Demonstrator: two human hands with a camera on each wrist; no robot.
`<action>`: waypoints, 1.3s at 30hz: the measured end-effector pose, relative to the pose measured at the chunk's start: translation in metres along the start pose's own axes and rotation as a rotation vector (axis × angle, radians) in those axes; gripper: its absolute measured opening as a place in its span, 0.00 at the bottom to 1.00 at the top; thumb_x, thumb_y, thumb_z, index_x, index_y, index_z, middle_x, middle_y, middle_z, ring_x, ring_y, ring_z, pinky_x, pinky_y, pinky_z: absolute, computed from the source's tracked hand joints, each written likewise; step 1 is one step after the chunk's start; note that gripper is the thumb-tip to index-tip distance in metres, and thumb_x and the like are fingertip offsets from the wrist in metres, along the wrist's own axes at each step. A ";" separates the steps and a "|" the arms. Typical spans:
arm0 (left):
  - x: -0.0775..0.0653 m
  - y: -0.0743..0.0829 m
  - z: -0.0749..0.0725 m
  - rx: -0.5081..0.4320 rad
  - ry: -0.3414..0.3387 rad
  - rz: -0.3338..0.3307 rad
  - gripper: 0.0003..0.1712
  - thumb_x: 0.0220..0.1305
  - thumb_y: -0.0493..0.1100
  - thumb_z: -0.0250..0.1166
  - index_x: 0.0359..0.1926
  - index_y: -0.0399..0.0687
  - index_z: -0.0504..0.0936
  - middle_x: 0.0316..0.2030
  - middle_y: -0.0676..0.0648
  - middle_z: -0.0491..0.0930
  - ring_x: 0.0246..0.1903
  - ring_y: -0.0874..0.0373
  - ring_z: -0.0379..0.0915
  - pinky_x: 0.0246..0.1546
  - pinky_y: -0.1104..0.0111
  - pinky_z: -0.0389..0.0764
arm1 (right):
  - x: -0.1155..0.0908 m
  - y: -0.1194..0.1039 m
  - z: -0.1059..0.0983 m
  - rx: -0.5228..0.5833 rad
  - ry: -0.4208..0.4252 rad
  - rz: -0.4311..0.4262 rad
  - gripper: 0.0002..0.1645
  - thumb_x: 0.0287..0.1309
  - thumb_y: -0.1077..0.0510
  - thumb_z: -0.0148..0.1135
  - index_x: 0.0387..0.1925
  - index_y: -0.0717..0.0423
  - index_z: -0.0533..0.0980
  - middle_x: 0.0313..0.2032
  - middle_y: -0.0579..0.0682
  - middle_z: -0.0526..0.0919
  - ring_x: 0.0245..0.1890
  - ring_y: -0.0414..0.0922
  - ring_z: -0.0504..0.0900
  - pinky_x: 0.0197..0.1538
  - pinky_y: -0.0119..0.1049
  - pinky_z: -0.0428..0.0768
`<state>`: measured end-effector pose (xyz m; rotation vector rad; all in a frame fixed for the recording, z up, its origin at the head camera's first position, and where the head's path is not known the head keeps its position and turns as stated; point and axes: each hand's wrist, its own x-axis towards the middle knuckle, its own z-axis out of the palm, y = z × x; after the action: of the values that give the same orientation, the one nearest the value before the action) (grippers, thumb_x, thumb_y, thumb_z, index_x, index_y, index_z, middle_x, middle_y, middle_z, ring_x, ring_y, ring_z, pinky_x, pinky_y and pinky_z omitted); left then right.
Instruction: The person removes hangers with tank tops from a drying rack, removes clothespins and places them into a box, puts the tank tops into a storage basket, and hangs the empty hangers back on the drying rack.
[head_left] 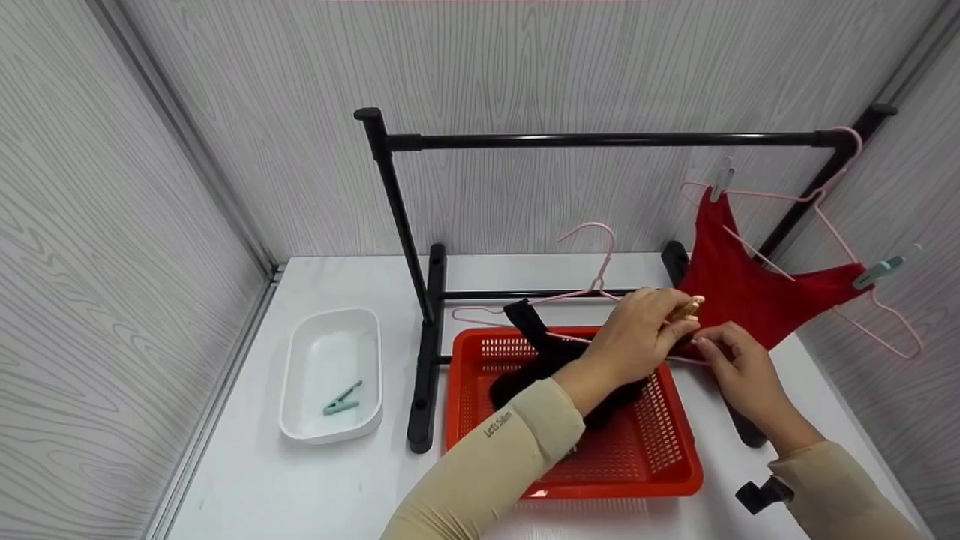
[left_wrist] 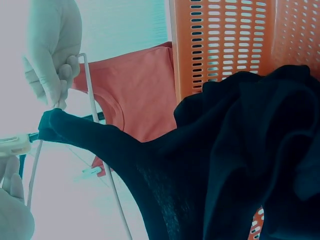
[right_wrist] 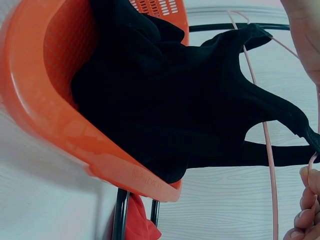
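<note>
A black strappy top (head_left: 525,379) hangs partly over a pink wire hanger (head_left: 598,283), its body bunched in the red basket (head_left: 465,409). My left hand (head_left: 634,334) pinches a clothespin (head_left: 686,309), golden in the head view and pale in the left wrist view. Just beside it, my right hand (head_left: 742,371) pinches the end of one strap (left_wrist: 75,127) at the hanger's right end. In the right wrist view, the right fingers (right_wrist: 307,212) are at the strap and the pink wire. The other strap (right_wrist: 252,32) lies over the hanger's far side.
A black rack (head_left: 600,140) stands behind the basket. On its right hangs a red garment (head_left: 750,292) on a pink hanger, held by green clothespins (head_left: 881,271). At left, a white tray (head_left: 289,382) contains one green clothespin (head_left: 341,401).
</note>
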<state>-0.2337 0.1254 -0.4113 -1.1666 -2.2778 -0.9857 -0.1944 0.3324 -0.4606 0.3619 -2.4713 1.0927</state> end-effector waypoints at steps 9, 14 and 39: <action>-0.011 -0.007 -0.012 -0.053 0.015 -0.001 0.22 0.72 0.52 0.59 0.60 0.45 0.74 0.49 0.52 0.81 0.51 0.60 0.75 0.58 0.74 0.69 | -0.001 0.003 -0.004 0.008 -0.010 0.030 0.05 0.66 0.70 0.59 0.40 0.66 0.81 0.36 0.57 0.80 0.34 0.33 0.73 0.37 0.18 0.70; -0.020 -0.014 -0.020 -0.036 0.026 0.005 0.24 0.72 0.53 0.58 0.61 0.44 0.74 0.50 0.51 0.81 0.53 0.59 0.75 0.60 0.75 0.68 | -0.001 -0.003 -0.004 0.023 0.009 0.032 0.05 0.65 0.72 0.59 0.38 0.68 0.81 0.35 0.58 0.80 0.32 0.33 0.73 0.35 0.18 0.70; -0.083 -0.068 -0.073 0.018 0.158 -0.083 0.24 0.70 0.49 0.64 0.61 0.44 0.74 0.51 0.50 0.79 0.53 0.55 0.73 0.60 0.60 0.70 | -0.002 -0.034 -0.015 0.078 0.042 0.010 0.03 0.62 0.76 0.59 0.35 0.74 0.79 0.32 0.61 0.79 0.31 0.33 0.72 0.35 0.19 0.70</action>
<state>-0.2400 -0.0007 -0.4410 -0.9578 -2.2194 -1.0471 -0.1751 0.3212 -0.4302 0.3469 -2.4010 1.1909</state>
